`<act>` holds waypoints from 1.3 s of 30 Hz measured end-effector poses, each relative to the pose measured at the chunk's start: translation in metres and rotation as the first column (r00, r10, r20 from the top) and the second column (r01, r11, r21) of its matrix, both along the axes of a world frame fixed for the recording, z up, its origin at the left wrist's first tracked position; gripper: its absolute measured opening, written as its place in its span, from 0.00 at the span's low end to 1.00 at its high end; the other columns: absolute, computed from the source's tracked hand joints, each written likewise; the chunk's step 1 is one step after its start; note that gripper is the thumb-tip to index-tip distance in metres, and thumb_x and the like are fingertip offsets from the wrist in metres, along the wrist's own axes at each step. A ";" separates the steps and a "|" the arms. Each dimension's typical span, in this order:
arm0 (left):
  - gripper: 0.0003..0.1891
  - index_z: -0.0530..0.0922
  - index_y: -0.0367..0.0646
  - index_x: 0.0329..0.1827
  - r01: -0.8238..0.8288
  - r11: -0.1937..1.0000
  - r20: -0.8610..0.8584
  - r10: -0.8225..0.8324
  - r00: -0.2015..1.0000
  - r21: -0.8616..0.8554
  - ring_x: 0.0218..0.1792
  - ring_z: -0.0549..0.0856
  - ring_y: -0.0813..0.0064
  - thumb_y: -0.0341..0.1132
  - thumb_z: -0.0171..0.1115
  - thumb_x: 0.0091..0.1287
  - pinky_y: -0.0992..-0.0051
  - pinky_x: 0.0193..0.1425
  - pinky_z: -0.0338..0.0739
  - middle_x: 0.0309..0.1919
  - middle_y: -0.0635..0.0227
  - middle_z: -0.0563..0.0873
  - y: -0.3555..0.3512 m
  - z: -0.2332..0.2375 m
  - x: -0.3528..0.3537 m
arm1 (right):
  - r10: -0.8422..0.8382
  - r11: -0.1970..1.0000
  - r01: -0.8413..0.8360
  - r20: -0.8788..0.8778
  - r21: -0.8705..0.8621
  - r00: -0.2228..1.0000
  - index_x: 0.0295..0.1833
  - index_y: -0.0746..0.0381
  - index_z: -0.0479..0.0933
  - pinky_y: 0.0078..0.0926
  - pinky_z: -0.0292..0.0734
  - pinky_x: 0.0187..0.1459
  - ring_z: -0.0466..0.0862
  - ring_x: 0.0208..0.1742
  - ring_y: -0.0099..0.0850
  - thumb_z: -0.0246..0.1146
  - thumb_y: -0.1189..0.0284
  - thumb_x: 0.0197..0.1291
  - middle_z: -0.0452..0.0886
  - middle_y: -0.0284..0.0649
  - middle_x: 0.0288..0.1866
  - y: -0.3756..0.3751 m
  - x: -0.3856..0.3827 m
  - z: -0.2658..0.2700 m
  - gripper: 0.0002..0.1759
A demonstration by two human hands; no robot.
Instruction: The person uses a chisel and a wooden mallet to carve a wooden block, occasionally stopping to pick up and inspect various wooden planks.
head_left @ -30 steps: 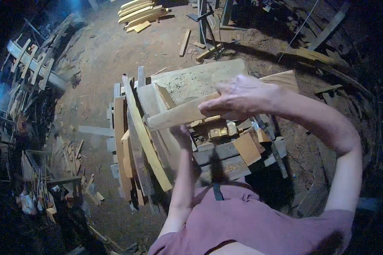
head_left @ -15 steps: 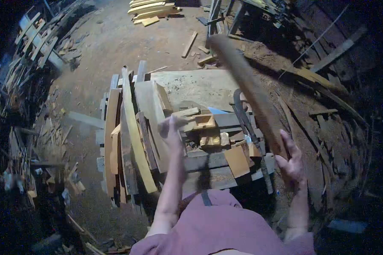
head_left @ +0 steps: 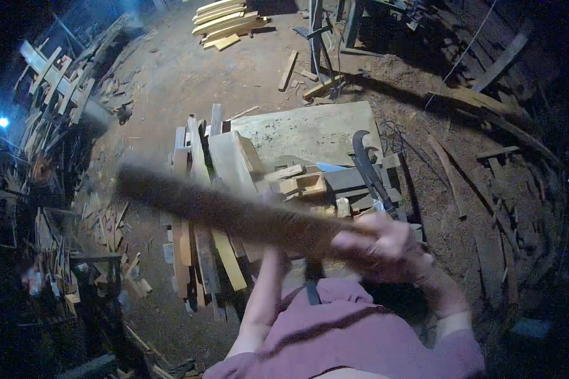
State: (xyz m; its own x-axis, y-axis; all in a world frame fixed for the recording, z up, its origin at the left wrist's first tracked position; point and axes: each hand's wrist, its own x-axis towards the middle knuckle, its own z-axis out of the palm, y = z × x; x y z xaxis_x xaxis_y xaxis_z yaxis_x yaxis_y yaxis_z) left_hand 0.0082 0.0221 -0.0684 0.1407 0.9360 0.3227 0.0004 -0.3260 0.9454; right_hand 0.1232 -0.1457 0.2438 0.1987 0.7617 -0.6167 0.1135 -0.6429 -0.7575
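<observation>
A long brown piece of wood [head_left: 221,211], blurred by motion, stretches across the view above the work table. Its right end is in my right hand [head_left: 392,246], whose fingers are wrapped round it. My left hand [head_left: 275,243] is mostly hidden behind the wood, with the wrist and forearm showing below; its fingers cannot be made out. Behind lie a small wooden box-like block [head_left: 311,184], a pale upright board [head_left: 231,158] and a dark curved blade tool [head_left: 368,165].
A pale board [head_left: 310,129] forms the table's far part. Long strips [head_left: 229,262] lie along its left side. Stacked cut pieces [head_left: 224,22] rest on the ground ahead. Wood scraps and curved planks [head_left: 446,167] lie to the right, with more piles at the left.
The long wood has swung from upright at the right to lying across the view. My right hand has moved left and closed round it; my left hand has become mostly hidden.
</observation>
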 end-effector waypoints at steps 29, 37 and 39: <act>0.10 0.77 0.38 0.41 0.099 0.811 0.285 0.086 0.955 -0.576 0.39 0.79 0.76 0.37 0.55 0.66 0.75 0.48 0.73 0.36 0.67 0.81 0.012 -0.010 0.005 | -0.234 0.940 -0.023 0.690 0.342 0.685 0.66 0.47 0.63 0.35 0.75 0.49 0.78 0.48 0.44 0.63 0.67 0.51 0.75 0.48 0.50 -0.045 0.024 -0.092 0.33; 0.06 0.75 0.39 0.32 0.309 0.950 0.022 -0.310 0.950 0.054 0.32 0.75 0.73 0.22 0.62 0.55 0.75 0.40 0.71 0.28 0.67 0.76 0.004 0.056 0.081 | -0.743 0.666 0.587 0.344 0.460 0.574 0.70 0.59 0.54 0.29 0.63 0.60 0.71 0.59 0.32 0.54 0.73 0.58 0.68 0.46 0.63 -0.130 0.026 -0.148 0.34; 0.05 0.73 0.39 0.30 0.505 0.851 0.114 -0.521 0.846 0.142 0.31 0.78 0.66 0.24 0.61 0.55 0.72 0.36 0.72 0.27 0.62 0.78 -0.015 0.050 0.116 | -0.767 0.637 0.621 0.296 0.456 0.569 0.71 0.59 0.53 0.29 0.63 0.60 0.70 0.60 0.33 0.53 0.73 0.58 0.66 0.46 0.65 -0.136 0.021 -0.146 0.34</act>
State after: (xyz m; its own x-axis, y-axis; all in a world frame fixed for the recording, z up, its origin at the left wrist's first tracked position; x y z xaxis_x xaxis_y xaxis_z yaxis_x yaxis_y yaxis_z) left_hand 0.1243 0.0067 -0.0179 0.5366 0.7032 0.4664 -0.3265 -0.3367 0.8832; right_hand 0.1445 -0.2815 0.0977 0.9184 0.3798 -0.1109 0.0735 -0.4391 -0.8954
